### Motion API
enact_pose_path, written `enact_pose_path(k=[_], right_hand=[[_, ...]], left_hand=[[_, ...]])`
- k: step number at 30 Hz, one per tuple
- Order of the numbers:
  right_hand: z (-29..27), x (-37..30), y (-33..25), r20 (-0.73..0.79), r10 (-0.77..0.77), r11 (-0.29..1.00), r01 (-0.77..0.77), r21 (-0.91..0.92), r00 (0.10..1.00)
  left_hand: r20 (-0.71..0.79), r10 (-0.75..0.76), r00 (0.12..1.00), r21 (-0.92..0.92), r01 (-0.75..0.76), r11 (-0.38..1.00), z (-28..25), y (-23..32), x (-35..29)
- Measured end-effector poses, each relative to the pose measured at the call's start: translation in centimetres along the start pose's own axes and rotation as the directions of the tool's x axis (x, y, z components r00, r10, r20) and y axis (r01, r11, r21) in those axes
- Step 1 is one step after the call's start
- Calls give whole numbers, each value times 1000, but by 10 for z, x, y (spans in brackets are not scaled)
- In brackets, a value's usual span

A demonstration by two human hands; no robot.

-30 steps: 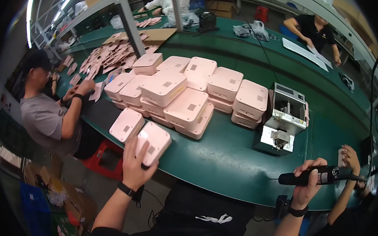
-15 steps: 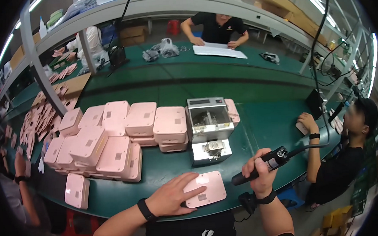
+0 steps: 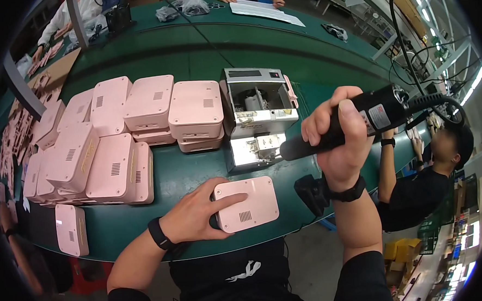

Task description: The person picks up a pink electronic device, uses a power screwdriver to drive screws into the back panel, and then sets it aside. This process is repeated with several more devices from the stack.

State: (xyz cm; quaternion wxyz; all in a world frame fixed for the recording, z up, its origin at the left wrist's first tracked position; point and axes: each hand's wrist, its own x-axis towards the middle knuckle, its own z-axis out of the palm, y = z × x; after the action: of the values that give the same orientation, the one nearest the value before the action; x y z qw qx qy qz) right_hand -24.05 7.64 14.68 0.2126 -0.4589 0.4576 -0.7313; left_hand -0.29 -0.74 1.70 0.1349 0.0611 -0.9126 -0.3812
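Observation:
A pale pink plastic box (image 3: 261, 202) lies on the green table edge in front of me, its vent slots and corner screw holes facing up. My left hand (image 3: 194, 212) grips its left side, one finger stretched across the top. Raised to the right, my right hand (image 3: 344, 131) is wrapped round a black corded electric screwdriver (image 3: 382, 112). The screwdriver's nose points left, beside the front of a silver screw feeder (image 3: 266, 115); its bit is hidden from view. The feeder has an open top with screws and a wheel inside.
Stacks of similar pink boxes (image 3: 110, 165) fill the table's left side, with one box (image 3: 71, 230) standing apart at the near edge. Flat pink parts (image 3: 19, 132) lie far left. A co-worker (image 3: 425, 179) sits at the right; the screwdriver's cable (image 3: 443, 103) hangs there.
My right hand has lifted the screwdriver up towards the feeder, away from beside the box. The left hand still holds the box. The whole view has shifted downward.

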Motion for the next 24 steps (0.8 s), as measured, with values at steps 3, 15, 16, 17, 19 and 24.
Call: enact_pose_path(k=[3,15,16,17,19,24], right_hand=[[8,4,3,15,-17,1000,17,-25,1000],[-7,-16,-2,31,117,993,-118,23,993],[-8,-16,0,39,118,993,-119,27,992],[-10,-19,0,43,111,993,-112,34,993],[-9,-23,0,48,99,994,-101,46,994],[-4,-40,29,19,101,989,-103,108,995]], left_hand=[[-31,4,1000,-2,-4,1000,2,1,-2],[-80,14,997,-22,-16,1000,6,-3,1],[-73,0,997,-23,-2,1000,6,-5,2],[-65,-8,998,-17,7,1000,6,-4,2],[-56,-17,998,-4,16,1000,4,-4,2],[-54,20,998,-48,-23,999,0,-10,-11]])
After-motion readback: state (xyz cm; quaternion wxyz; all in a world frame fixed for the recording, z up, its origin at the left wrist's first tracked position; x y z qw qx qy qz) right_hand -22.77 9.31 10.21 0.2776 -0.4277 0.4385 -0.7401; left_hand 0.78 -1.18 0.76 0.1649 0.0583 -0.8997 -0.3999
